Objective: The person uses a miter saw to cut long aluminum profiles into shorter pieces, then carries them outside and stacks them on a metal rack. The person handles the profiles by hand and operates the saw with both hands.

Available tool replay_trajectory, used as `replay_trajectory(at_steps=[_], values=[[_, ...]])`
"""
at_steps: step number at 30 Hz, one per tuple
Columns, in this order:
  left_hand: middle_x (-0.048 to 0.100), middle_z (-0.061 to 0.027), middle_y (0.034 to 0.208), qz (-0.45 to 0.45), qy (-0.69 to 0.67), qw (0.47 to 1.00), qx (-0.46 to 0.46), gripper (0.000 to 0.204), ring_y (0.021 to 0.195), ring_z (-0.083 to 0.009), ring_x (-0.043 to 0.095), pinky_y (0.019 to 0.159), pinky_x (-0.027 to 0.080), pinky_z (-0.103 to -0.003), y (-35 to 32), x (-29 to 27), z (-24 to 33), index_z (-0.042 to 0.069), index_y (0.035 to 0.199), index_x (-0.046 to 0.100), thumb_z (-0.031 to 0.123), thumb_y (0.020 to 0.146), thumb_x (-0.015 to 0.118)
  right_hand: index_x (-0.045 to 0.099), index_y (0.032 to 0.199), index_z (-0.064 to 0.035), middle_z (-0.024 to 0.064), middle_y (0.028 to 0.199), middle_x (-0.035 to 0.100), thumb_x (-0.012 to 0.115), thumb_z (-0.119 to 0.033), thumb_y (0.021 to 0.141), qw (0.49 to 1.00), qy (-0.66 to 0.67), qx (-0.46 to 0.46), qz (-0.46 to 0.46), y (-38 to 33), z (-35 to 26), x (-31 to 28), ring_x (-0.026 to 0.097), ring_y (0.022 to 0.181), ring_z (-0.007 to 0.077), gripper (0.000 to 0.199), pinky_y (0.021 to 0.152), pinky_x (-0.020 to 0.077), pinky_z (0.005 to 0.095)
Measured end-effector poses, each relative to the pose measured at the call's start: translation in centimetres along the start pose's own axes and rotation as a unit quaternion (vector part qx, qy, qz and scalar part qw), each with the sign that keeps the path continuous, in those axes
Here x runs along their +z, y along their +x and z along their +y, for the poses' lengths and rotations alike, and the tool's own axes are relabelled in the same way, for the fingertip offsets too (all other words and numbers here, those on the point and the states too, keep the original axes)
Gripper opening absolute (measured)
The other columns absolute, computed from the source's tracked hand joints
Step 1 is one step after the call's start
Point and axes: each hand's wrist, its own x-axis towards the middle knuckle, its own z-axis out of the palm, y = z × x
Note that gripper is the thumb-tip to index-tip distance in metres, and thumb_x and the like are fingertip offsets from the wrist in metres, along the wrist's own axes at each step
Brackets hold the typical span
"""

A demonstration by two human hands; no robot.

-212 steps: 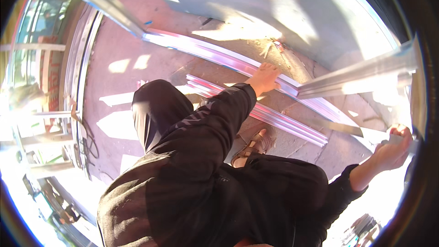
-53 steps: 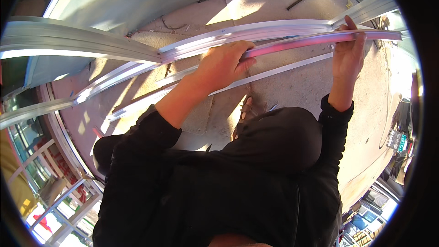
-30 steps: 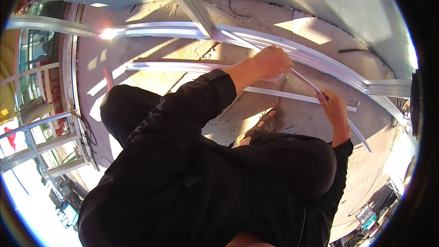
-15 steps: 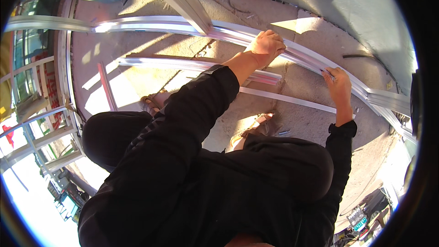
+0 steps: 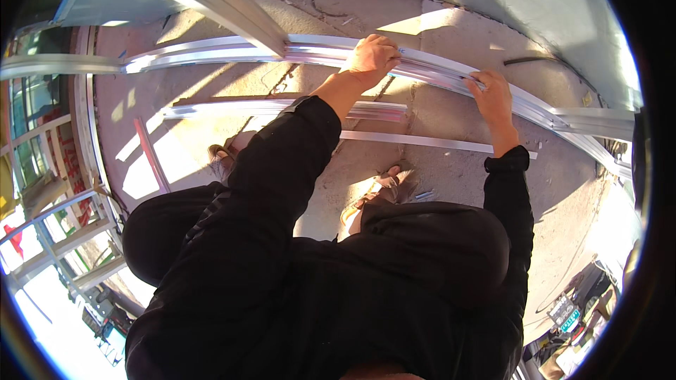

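Note:
A long silvery aluminium frame rail (image 5: 434, 70) runs across the floor in front of me, bowed by the lens. My left hand (image 5: 370, 60) is closed over it, fingers curled on its top, a little right of where an upright aluminium post (image 5: 262, 34) meets it. Farther right, my right hand (image 5: 495, 97) reaches the same rail with thumb and fingers pinched together. Something small and shiny shows at those fingertips, too small to name. Both forearms are in black sleeves.
Loose aluminium profiles (image 5: 232, 110) and a thin strip (image 5: 422, 141) lie between my feet and the rail. A reddish strip (image 5: 151, 155) lies at left. A grey panel (image 5: 521, 0) stands beyond, a dark cable (image 5: 535, 60) before it. Frames stack at far left; clutter (image 5: 567, 313) sits lower right.
The whole view has shifted, so the scene sits farther left. My right hand has moved up from the rail's near edge onto its top. The left hand keeps its grip.

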Motion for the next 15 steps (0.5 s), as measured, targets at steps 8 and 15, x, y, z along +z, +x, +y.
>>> replay_trajectory(at_steps=[8,15], values=[[0.072,-0.0059,0.108,-0.007,-0.031,0.999,-0.029,0.015,0.107,-0.0281,0.063,0.097,0.049,-0.040,0.2,1.3,-2.0,0.006,0.090,0.074,0.010,0.077,0.078,0.070,0.108,-0.0044,0.0099,0.106,0.066,0.081,-0.027,0.080,0.912,0.093,0.257,0.307,-5.1,3.8,2.7,0.061,0.103,0.0282,0.037,0.093,0.0451,0.0421],[0.070,-0.0072,0.111,-0.007,-0.027,0.999,-0.033,0.015,0.106,-0.0279,0.063,0.092,0.053,-0.038,0.0,1.3,-2.0,0.003,0.091,0.072,0.006,0.078,0.078,0.059,0.116,0.0087,0.0120,0.095,0.062,0.078,-0.041,0.087,0.600,0.488,0.537,0.337,-6.2,9.2,2.0,0.065,0.070,0.0221,0.061,0.056,0.0552,0.0369]])
